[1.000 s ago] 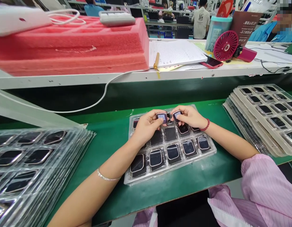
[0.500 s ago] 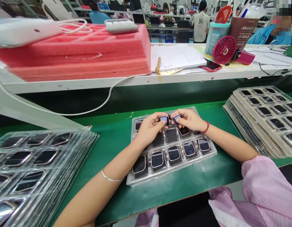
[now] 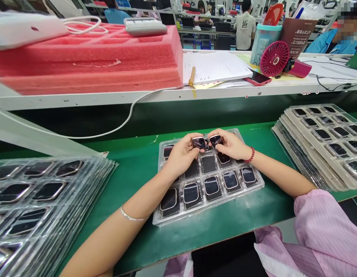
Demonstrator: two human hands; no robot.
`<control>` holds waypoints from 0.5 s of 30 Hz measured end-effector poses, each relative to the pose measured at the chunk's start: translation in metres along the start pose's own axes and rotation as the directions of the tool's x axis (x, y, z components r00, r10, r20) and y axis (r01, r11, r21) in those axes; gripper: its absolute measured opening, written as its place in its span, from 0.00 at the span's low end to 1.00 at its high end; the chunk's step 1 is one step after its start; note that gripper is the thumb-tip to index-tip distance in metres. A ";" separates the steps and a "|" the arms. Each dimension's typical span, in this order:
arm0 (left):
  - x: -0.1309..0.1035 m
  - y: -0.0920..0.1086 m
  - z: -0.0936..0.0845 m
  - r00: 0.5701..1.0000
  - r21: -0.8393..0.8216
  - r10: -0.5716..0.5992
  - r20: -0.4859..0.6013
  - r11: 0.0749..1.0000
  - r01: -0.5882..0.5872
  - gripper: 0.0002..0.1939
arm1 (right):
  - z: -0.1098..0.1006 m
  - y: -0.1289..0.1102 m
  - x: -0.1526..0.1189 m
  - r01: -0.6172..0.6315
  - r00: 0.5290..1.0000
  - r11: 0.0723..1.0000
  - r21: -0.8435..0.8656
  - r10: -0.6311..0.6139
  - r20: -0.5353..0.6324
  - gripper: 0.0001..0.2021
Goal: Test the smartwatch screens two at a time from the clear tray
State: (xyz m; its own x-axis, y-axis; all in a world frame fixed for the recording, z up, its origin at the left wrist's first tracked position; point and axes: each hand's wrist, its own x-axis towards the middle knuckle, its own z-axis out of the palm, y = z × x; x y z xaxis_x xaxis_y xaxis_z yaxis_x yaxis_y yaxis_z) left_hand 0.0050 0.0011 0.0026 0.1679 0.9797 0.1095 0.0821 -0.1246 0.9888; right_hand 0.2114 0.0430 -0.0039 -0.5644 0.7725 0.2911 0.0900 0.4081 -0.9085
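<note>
My left hand [image 3: 182,154] pinches a square watch [image 3: 198,143] with a dark screen, and my right hand [image 3: 232,145] holds a second dark watch [image 3: 216,140] close beside it. Both are raised over the upper part of a clear plastic tray [image 3: 166,220]. Several watches with light metal rims lie in the tray's compartments, among them a front-row watch [image 3: 211,186]. A middle compartment [image 3: 208,164] holds no watch. My hands hide part of the back row.
Stacked trays of watches [image 3: 48,190] stand at the left, and another stack [image 3: 322,134] at the right. Behind, a white shelf [image 3: 155,94] bears red foam [image 3: 109,65], papers [image 3: 215,67], a phone [image 3: 258,78] and a pink fan [image 3: 274,59]. A white cable [image 3: 129,117] hangs below it.
Both held watches showed lit, patterned screens before; now their screens look dark. The camera view has shifted slightly, while both hands keep their hold.
</note>
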 end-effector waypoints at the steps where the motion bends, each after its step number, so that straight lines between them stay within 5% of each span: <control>1: 0.000 0.000 0.000 1.000 0.000 0.012 -0.007 1.000 -0.012 0.21 | 0.000 0.000 0.000 0.021 1.000 1.000 -0.015 -0.021 0.014 0.19; 4: -0.001 0.002 0.001 0.999 -0.002 0.020 -0.033 1.000 -0.020 0.22 | 0.000 -0.002 -0.001 -0.042 0.995 0.998 0.039 0.038 0.089 0.23; 8: -0.002 0.005 0.000 0.999 0.019 -0.029 -0.028 0.999 0.030 0.16 | -0.001 -0.002 0.000 -0.146 0.986 0.985 0.090 0.137 0.094 0.17; 12: -0.001 0.006 0.001 0.999 -0.015 -0.029 -0.042 0.999 0.028 0.19 | 0.001 -0.002 -0.001 -0.006 1.000 1.000 -0.021 0.006 -0.008 0.11; 15: -0.001 0.005 0.001 0.998 0.001 -0.029 -0.061 1.000 0.029 0.22 | 0.001 -0.003 -0.002 0.028 0.999 0.999 -0.025 -0.027 0.032 0.14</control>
State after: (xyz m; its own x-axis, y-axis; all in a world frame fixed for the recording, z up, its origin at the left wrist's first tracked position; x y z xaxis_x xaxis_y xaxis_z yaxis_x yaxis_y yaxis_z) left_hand 0.0061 -0.0002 0.0075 0.1056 0.9906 0.0872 0.0881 -0.0967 0.9914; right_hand 0.2110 0.0398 -0.0019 -0.5925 0.7451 0.3062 0.0944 0.4417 -0.8922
